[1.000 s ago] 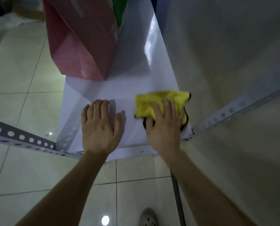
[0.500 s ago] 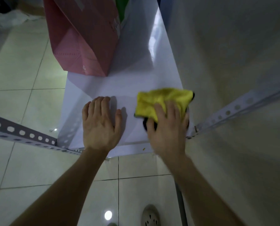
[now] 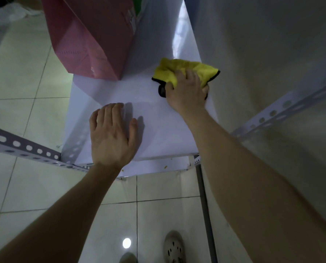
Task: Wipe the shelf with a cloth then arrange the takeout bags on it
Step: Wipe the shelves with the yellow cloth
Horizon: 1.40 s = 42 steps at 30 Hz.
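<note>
A white shelf board (image 3: 154,122) runs away from me between perforated metal rails. My right hand (image 3: 186,92) lies on a folded yellow cloth (image 3: 183,70) with a black edge, fingers curled over it, near the shelf's right side by the wall. My left hand (image 3: 112,137) rests flat on the near part of the shelf, fingers straight. A pink paper takeout bag (image 3: 90,37) stands farther back on the left of the shelf, with a sliver of a green bag (image 3: 137,4) behind it.
A pale wall (image 3: 272,63) borders the shelf on the right. Perforated metal rails (image 3: 25,149) stick out at the left and at the right (image 3: 275,112). Tiled floor (image 3: 25,186) lies below, with my shoe (image 3: 174,247) at the bottom.
My right hand has pushed the yellow cloth away from me along the shelf's right side, toward the back. My left hand stays flat on the near part of the shelf.
</note>
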Each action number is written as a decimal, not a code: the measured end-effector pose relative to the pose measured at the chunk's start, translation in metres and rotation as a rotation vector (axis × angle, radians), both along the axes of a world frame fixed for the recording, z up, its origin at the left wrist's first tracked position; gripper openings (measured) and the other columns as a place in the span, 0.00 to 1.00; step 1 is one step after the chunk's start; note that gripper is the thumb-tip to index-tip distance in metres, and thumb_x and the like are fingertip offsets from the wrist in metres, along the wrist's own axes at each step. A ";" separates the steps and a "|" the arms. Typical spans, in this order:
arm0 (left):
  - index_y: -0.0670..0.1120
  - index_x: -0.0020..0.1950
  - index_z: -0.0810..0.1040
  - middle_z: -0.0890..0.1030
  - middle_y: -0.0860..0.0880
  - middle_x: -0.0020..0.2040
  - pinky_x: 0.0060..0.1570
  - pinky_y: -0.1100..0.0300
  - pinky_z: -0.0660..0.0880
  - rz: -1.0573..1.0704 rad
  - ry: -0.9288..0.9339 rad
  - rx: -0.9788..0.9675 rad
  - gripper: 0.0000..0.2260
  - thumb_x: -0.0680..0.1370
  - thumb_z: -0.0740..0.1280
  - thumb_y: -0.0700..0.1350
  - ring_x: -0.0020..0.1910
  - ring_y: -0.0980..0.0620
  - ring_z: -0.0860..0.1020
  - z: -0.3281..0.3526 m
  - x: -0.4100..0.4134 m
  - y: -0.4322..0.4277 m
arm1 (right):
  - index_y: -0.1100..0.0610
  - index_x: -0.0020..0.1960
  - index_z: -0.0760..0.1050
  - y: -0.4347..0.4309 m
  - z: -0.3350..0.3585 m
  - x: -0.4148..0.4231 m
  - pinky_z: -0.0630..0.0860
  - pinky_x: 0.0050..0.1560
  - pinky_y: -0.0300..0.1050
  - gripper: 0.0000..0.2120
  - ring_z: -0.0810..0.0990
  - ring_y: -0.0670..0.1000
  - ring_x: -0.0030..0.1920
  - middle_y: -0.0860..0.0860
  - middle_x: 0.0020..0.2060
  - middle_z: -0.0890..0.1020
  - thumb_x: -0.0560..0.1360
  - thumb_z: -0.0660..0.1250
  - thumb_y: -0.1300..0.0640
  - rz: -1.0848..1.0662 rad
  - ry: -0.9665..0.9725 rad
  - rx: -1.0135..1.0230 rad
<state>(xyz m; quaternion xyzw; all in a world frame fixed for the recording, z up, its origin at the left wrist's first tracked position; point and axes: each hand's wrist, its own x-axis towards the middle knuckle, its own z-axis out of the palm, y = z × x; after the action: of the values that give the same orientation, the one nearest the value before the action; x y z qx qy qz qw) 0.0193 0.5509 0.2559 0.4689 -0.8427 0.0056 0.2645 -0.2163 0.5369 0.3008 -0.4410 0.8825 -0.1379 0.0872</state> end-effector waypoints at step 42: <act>0.48 0.84 0.58 0.73 0.48 0.78 0.70 0.47 0.77 0.382 0.499 0.799 0.38 0.81 0.75 0.55 0.75 0.48 0.75 -0.081 0.136 0.100 | 0.51 0.67 0.79 0.150 -0.032 0.120 0.66 0.70 0.66 0.22 0.73 0.61 0.71 0.57 0.69 0.75 0.77 0.68 0.43 0.232 0.145 -0.284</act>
<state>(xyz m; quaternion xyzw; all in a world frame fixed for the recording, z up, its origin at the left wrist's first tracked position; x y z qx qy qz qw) 0.1555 0.6514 0.1753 0.6664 -0.5894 -0.3809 0.2519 -0.0958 0.6868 0.2685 -0.5564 0.8015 -0.2180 -0.0241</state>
